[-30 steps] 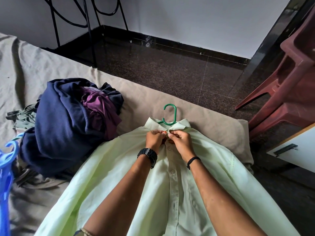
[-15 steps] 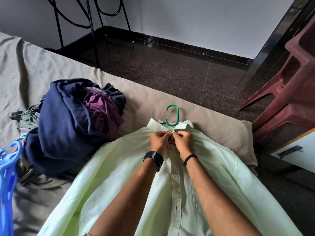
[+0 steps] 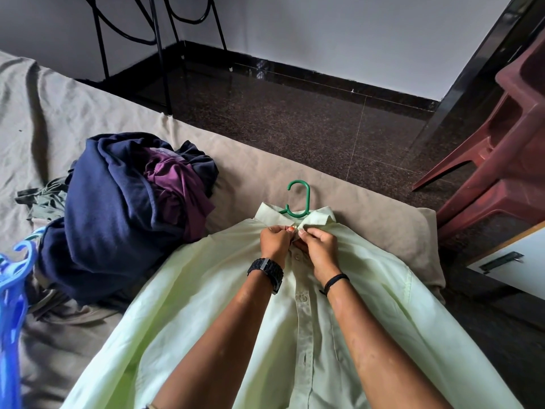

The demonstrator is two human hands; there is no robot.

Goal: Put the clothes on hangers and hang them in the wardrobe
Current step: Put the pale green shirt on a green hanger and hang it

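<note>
- Pale green shirt (image 3: 339, 335) spread front-up across a bed covered in a beige sheet (image 3: 73, 119), collar pointing away toward the dark floor (image 3: 295, 113)
- Green hanger (image 3: 298, 199) inside the shirt, only its hook showing above the collar opening
- Left hand (image 3: 275, 242), black watch on the wrist, fingers curled and pinching the shirt's placket just under the collar
- Right hand (image 3: 317, 246), thin black band on the wrist, fingers curled and pinching the same spot from the other side, knuckles nearly touching the left hand
- Possibly working the top button, though hidden between the fingertips
- Lower buttons visible down the placket between both forearms
- Heap of navy and purple clothes (image 3: 124, 214) bunched on the sheet just left of the shirt, touching its shoulder; olive garment (image 3: 47, 199) peeking out behind the heap
- Blue hangers (image 3: 14, 278) at the far left edge, partly cut off
- Maroon plastic chair (image 3: 507, 149) tipped at the right, on the floor; black metal frame (image 3: 159, 54) standing near the white wall
</note>
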